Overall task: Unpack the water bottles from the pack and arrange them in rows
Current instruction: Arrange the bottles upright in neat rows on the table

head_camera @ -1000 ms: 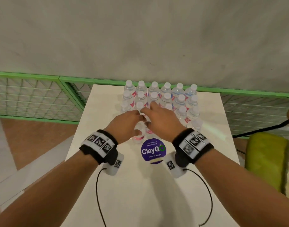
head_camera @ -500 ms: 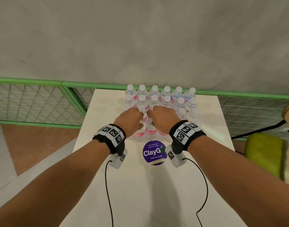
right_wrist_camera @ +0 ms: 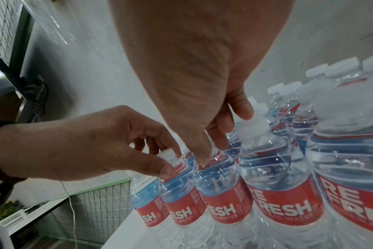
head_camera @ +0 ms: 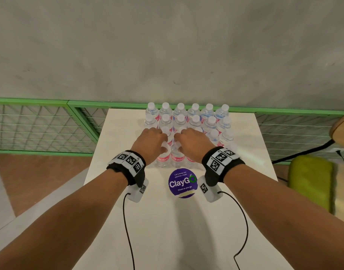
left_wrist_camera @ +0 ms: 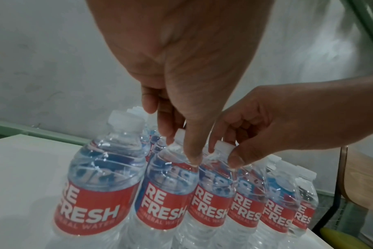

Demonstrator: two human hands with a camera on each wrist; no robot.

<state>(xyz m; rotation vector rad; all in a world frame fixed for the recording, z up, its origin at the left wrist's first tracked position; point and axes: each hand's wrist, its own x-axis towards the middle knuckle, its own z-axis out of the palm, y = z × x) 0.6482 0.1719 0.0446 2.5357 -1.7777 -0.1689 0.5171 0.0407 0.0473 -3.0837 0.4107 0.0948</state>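
Note:
A pack of water bottles [head_camera: 186, 121] with white caps and red labels stands in rows at the far end of the white table [head_camera: 186, 230], under clear plastic film [left_wrist_camera: 253, 170]. Both hands hover over the near rows, side by side. My left hand [head_camera: 165, 138] has its thumb on a bottle's shoulder and its fingers behind the cap, pinching the film at the neck [left_wrist_camera: 181, 146]. My right hand [head_camera: 178, 138] pinches the film round the neighbouring bottle's cap [right_wrist_camera: 211, 151]. The near middle bottles are partly hidden by the hands.
A round purple ClayGo sticker [head_camera: 182, 183] lies on the table just before the pack. A green mesh fence [head_camera: 40, 129] runs along the grey wall behind. A yellow-green seat [head_camera: 311, 182] stands to the right of the table. Wrist cables [head_camera: 126, 221] trail over the near tabletop.
The hands have come together over the near rows. The right forefinger, stretched out before, is now bent, and both hands' fingers have curled down onto the bottle necks.

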